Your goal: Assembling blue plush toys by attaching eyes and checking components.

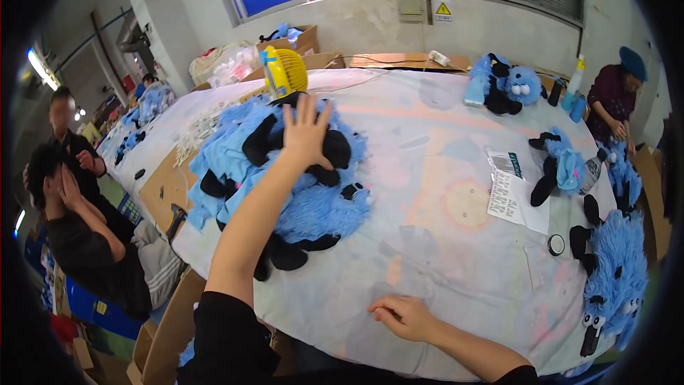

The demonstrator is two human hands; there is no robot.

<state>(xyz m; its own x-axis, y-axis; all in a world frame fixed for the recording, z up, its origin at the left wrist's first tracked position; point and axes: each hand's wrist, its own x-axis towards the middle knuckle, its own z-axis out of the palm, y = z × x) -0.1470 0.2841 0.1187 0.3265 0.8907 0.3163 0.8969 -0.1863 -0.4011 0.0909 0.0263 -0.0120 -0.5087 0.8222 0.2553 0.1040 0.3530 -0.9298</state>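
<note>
My left hand (306, 135) is stretched out over a heap of blue furry plush toy pieces (317, 210) with black limbs, its fingers spread wide. The palm and thumb lie over black plush parts (336, 148) near the top of the heap. Close to the front edge of the table, my right hand (406, 317) rests low over the cloth, its fingers curled in and nothing visible in them. The cloth-covered table (427, 242) is white with faded pastel patches.
A yellow fan (286, 71) stands behind the heap. At right lie more blue plush toys (616, 271), printed sheets (509, 199) and a round black-rimmed lid (556, 244). A hammer-like tool (176, 221) sits at the left edge. Two people are at left, one person (618, 96) at far right.
</note>
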